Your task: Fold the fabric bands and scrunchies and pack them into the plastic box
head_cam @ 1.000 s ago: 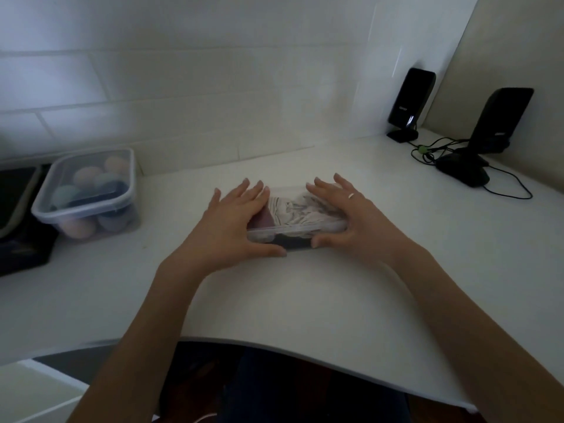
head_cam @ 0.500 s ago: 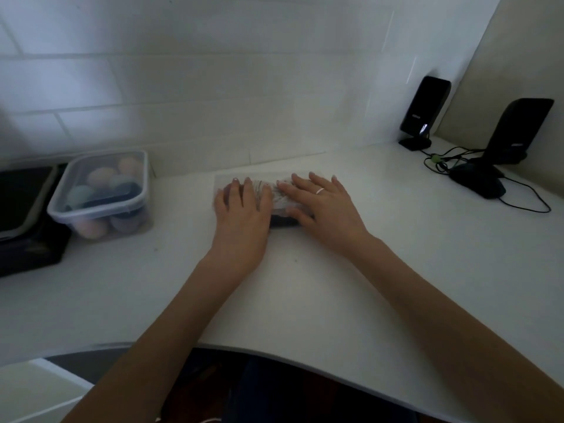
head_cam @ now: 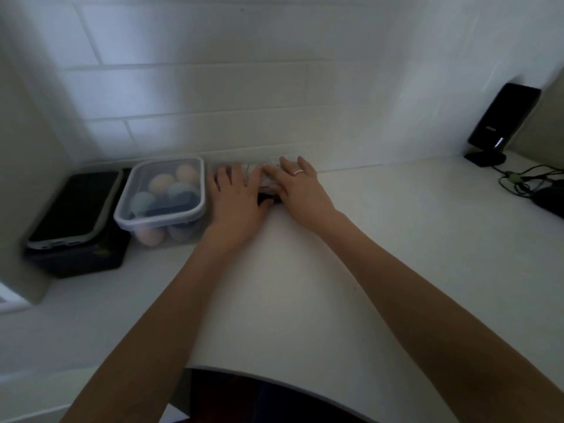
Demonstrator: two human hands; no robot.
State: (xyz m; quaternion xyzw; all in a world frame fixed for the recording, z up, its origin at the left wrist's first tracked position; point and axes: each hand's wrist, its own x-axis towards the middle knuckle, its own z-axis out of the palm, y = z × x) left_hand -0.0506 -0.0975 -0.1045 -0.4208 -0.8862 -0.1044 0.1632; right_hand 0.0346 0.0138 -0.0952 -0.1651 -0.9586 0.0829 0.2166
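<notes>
Broad open white counter (head_cam: 305,300) near and to the right. Blocked at far side by tiled wall (head_cam: 244,87). Crowded far left: lidded container of pastel rounds (head_cam: 161,193) just beside plastic box (head_cam: 262,181), then dark box with phone on top (head_cam: 76,215). Far right corner taken by black speaker (head_cam: 500,123) and tangled cables (head_cam: 525,181).
</notes>
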